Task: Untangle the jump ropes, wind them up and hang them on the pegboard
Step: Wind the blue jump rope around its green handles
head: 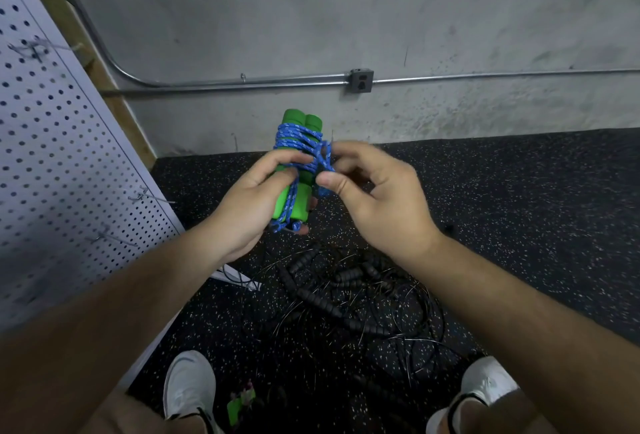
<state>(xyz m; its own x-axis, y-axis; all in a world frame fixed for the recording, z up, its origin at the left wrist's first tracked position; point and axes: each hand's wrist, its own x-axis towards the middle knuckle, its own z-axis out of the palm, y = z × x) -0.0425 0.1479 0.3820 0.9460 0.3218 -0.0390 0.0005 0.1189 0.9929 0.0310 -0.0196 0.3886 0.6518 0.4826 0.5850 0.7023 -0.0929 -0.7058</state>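
Speckled black rubber floor (pixel 519 208) meets a grey concrete wall (pixel 346 18). White pegboard (pixel 52 156) stands at left, fitted with metal hooks. Tangled black jump ropes (pixel 346 295) lie on the floor between two white shoes. Left hand (pixel 249 205) grips two green foam handles (pixel 298 122), side by side, tilted upward. Right hand (pixel 377 198) pinches the blue cord (pixel 294 141) wound round them.

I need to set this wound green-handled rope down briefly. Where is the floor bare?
Bare floor lies right of the black rope tangle, up to the wall. A narrower strip runs between pegboard and tangle. Crowded: between the shoes.
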